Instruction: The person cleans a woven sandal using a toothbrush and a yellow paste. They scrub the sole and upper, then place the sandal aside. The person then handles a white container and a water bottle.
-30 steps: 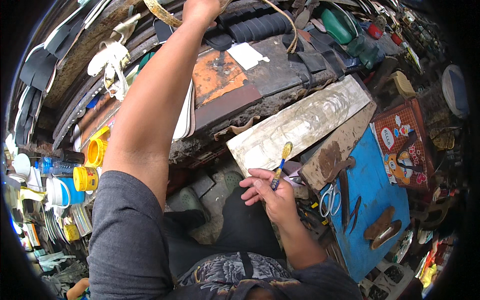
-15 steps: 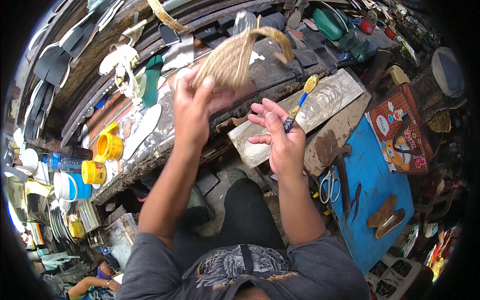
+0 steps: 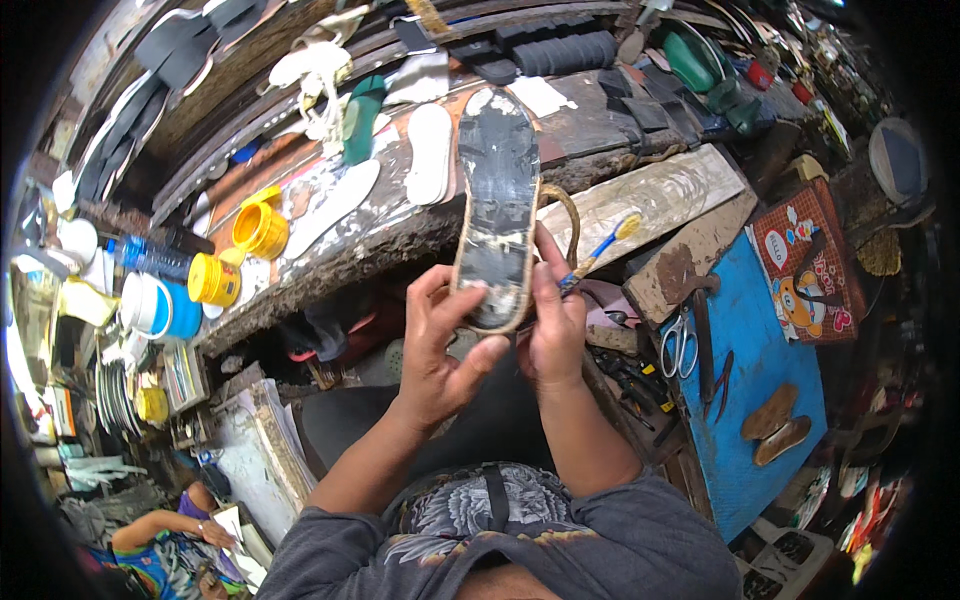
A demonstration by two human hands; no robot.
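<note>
Both hands hold a sandal sole (image 3: 497, 205) upright in front of the person, its dark, worn underside facing the camera and a woven straw-coloured rim running round its edge. The left hand (image 3: 437, 352) clasps the lower left edge, fingers curled against the rim and the thumb pressed up under the heel end. The right hand (image 3: 552, 322) grips the lower right edge and also pinches a small brush (image 3: 598, 250) with a blue handle and yellowish tip, which sticks out to the right. A braided strap loop (image 3: 570, 215) curves out behind the sole on that side. Beyond the sole runs a stained wooden workbench (image 3: 390, 235) strewn with white insoles (image 3: 430, 152), a green shoe form (image 3: 357, 118) and yellow pots (image 3: 260, 228). To the right, scissors (image 3: 679, 345) lie on a blue board (image 3: 760, 345), near two brown soles (image 3: 775, 425). At lower left another person's arm (image 3: 165, 525) shows.
</note>
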